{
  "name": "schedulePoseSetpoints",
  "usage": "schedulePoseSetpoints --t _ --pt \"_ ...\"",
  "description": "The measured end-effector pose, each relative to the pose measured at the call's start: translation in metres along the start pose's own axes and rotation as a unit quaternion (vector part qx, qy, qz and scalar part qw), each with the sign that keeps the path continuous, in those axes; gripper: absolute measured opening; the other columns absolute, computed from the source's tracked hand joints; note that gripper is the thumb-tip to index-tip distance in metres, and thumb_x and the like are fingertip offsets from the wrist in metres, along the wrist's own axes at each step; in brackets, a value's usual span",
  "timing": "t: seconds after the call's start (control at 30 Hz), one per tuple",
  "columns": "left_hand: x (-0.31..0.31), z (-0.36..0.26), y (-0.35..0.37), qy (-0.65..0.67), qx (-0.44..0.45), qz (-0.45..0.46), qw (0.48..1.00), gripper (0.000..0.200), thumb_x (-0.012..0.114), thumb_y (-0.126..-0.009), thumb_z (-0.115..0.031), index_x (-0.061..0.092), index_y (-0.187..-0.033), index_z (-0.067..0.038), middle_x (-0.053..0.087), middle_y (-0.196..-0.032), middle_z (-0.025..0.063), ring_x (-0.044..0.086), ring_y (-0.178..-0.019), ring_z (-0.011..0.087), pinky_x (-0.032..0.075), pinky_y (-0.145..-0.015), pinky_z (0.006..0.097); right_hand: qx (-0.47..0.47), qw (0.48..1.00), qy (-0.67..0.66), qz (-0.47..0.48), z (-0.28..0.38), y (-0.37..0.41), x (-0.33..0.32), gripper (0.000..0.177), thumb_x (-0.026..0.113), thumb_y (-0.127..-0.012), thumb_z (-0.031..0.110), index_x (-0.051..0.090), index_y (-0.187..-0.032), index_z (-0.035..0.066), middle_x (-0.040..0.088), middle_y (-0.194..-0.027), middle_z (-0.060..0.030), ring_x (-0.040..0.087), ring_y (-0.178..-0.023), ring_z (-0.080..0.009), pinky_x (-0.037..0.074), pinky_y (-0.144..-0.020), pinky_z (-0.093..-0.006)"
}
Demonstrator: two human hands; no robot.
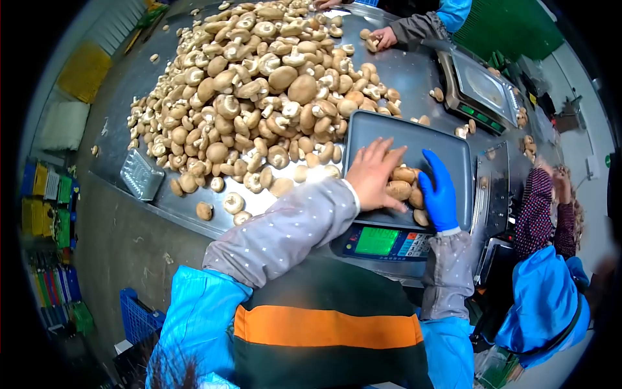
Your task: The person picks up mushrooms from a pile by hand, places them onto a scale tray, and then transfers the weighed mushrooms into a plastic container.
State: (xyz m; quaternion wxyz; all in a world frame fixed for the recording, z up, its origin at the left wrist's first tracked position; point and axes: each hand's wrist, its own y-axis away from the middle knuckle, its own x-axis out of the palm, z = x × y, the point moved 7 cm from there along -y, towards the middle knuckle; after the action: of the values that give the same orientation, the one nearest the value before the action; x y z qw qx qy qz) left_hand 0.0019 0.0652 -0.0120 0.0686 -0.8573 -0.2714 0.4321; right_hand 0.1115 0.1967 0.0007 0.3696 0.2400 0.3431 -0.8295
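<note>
A small cluster of brown mushrooms (pixel 403 185) lies on the grey pan (pixel 414 139) of a scale with a lit green display (pixel 377 241). My left hand (pixel 372 175) is bare and lies flat over the cluster's left side, fingers spread and touching the mushrooms. On the cluster's right side, my right hand (pixel 437 191) wears a blue glove and presses against it with straight fingers. Neither hand is closed around a mushroom.
A large pile of mushrooms (pixel 259 84) covers the metal table left of the scale. A foil tray (pixel 142 174) sits at the table's near edge. A second scale (pixel 479 87) stands further back. Another person's hand (pixel 385 37) reaches in at the top, and a person in blue (pixel 544 298) is at right.
</note>
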Motion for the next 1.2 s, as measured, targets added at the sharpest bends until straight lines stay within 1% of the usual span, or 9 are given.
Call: schedulePoseSetpoints --t 0.1,0.17,0.33,0.5,0.6,0.77,0.8,0.97,1.2 --pt "-0.049 0.054 -0.002 0.034 -0.072 -0.141 0.987 0.062 0.078 -0.070 -0.029 0.052 -0.119 -0.001 0.049 -0.121 0.0222 0.045 -0.113 0.0381 0.039 -0.095 0.0456 0.041 0.995 -0.076 -0.053 -0.001 0.008 -0.031 0.029 0.056 -0.093 0.015 0.061 -0.119 0.002 0.061 -0.120 -0.0128 0.059 -0.107 -0.0242 0.045 -0.094 -0.0344" --pt "-0.075 0.094 -0.007 -0.173 -0.194 -0.156 0.953 0.060 0.075 -0.073 -0.029 0.051 -0.121 -0.002 0.051 -0.113 0.0200 0.045 -0.109 0.0375 0.039 -0.093 0.0450 0.099 0.984 -0.128 -0.078 -0.016 0.020 -0.043 0.026 0.052 -0.096 0.010 0.061 -0.118 0.001 0.062 -0.115 -0.0105 0.058 -0.105 -0.0186 0.045 -0.093 -0.0304" --pt "-0.069 0.134 -0.020 -0.339 -0.061 -0.013 0.939 0.057 0.075 -0.070 -0.030 0.054 -0.123 -0.022 0.054 -0.121 0.0050 0.042 -0.120 0.0377 0.029 -0.106 0.0529 0.094 0.986 -0.116 -0.079 -0.002 0.022 -0.042 0.025 0.054 -0.094 0.008 0.063 -0.117 0.002 0.064 -0.109 -0.0086 0.059 -0.099 -0.0167 0.046 -0.088 -0.0284" --pt "-0.078 0.128 -0.004 -0.108 -0.058 -0.134 0.983 0.044 0.067 -0.066 0.004 0.055 -0.107 -0.008 0.051 -0.101 0.0168 0.051 -0.099 0.0400 0.044 -0.085 0.0441 0.130 0.975 -0.147 -0.102 -0.002 0.029 -0.056 0.027 0.056 -0.092 0.007 0.062 -0.118 0.002 0.064 -0.112 -0.0084 0.060 -0.101 -0.0169 0.046 -0.089 -0.0287" --pt "-0.102 0.066 -0.007 -0.017 -0.002 -0.210 0.978 0.047 0.066 -0.063 0.008 0.054 -0.107 -0.006 0.051 -0.105 0.0176 0.053 -0.097 0.0408 0.047 -0.083 0.0419 0.129 0.967 -0.202 -0.087 0.012 0.024 -0.055 0.036 0.059 -0.091 0.007 0.056 -0.126 0.002 0.060 -0.121 -0.0097 0.059 -0.107 -0.0188 0.045 -0.094 -0.0315" --pt "-0.082 -0.056 -0.026 0.127 0.181 -0.112 0.969 0.051 0.067 -0.061 0.010 0.054 -0.109 -0.005 0.052 -0.109 0.0166 0.055 -0.103 0.0364 0.047 -0.086 0.0399 0.009 0.967 -0.254 0.033 0.080 -0.005 -0.019 0.080 0.072 -0.080 0.014 0.029 -0.146 0.006 0.036 -0.146 -0.0112 0.043 -0.126 -0.0234 0.039 -0.102 -0.0369" --pt "-0.070 -0.069 -0.026 0.169 0.203 -0.079 0.961 0.054 0.068 -0.060 0.010 0.055 -0.111 -0.004 0.052 -0.112 0.0164 0.054 -0.105 0.0346 0.046 -0.091 0.0387 0.010 0.959 -0.282 0.031 0.085 -0.005 -0.009 0.074 0.074 -0.080 0.012 0.035 -0.143 0.005 0.044 -0.140 -0.0119 0.047 -0.122 -0.0225 0.041 -0.100 -0.0359" --pt "-0.076 -0.032 -0.028 0.071 0.098 -0.126 0.985 0.088 0.087 -0.055 -0.021 0.045 -0.132 -0.006 0.049 -0.127 0.0178 0.047 -0.119 0.0375 0.037 -0.103 0.0432 0.093 0.959 -0.256 -0.075 0.031 0.001 -0.045 0.051 0.066 -0.087 0.014 0.047 -0.134 0.002 0.053 -0.130 -0.0102 0.051 -0.118 -0.0212 0.041 -0.100 -0.0338" --pt "-0.010 -0.022 -0.016 -0.022 0.045 0.030 0.998 0.094 0.084 -0.058 -0.049 0.044 -0.136 -0.015 0.041 -0.139 0.0195 0.036 -0.129 0.0441 0.029 -0.105 0.0553 0.016 0.968 -0.224 -0.110 0.025 0.010 -0.041 0.050 0.064 -0.086 0.008 0.047 -0.133 0.000 0.051 -0.134 -0.0122 0.048 -0.124 -0.0239 0.035 -0.106 -0.0358"
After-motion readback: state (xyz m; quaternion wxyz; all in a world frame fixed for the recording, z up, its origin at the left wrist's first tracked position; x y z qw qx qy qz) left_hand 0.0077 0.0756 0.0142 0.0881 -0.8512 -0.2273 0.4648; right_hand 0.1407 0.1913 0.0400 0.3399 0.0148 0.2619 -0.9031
